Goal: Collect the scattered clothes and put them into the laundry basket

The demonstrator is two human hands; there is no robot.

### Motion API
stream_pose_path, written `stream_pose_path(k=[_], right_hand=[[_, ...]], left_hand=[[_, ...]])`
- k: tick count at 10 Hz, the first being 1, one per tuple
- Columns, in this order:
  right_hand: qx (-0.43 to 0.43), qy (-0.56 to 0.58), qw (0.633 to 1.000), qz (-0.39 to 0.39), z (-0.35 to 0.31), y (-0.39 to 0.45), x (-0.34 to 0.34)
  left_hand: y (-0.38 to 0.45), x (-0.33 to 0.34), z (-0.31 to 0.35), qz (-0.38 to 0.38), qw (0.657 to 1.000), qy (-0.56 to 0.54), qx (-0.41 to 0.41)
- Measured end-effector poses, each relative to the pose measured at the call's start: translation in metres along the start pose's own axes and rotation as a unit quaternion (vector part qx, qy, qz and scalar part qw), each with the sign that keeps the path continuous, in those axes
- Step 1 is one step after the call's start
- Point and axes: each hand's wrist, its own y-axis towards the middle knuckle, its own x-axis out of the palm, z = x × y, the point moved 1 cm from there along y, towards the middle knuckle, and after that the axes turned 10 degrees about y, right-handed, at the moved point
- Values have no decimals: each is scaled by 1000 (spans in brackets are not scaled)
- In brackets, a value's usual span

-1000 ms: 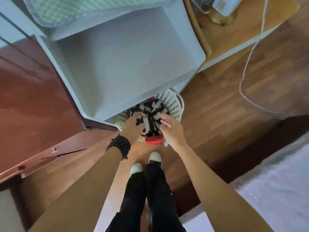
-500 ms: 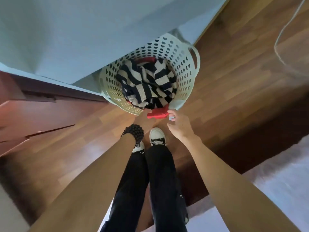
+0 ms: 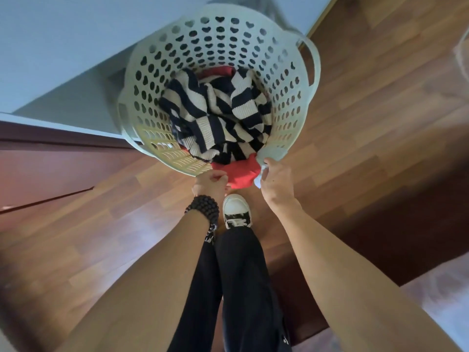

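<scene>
A pale perforated laundry basket (image 3: 284,72) fills the upper middle of the head view, its opening tipped toward me. Inside lies a navy-and-cream striped sweater (image 3: 215,115). A red garment (image 3: 241,171) hangs over the near rim, and more red shows at the back of the basket. My left hand (image 3: 210,182), with a black bead bracelet on the wrist, is closed at the near rim, touching the red garment's left edge. My right hand (image 3: 275,181) is closed on the rim just right of the red garment.
A white furniture panel (image 3: 63,59) stands behind and left of the basket. Dark red-brown cabinet fronts (image 3: 45,168) are on the left. My legs and a white shoe (image 3: 236,209) stand on the wooden floor (image 3: 380,123). A pale surface (image 3: 444,288) shows at lower right.
Both hands left the striped sweater and closed on the basket's near rim. The basket has come out from under the white furniture, closer to me, and tipped toward me.
</scene>
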Motion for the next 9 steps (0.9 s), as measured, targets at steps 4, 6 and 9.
stream_pose_path(k=[4,6,9], right_hand=[[62,365,929,22,-104,21,-71],[71,436,895,-69,-122,34,-80],[-27,336,934,-115,-147,-18,-115]], left_hand=[[-31,-52,127,-18,950,-311,-27],[-33,-67,153,-12,914,-405,5],[-106,-96,181,-112,966,-188,141]])
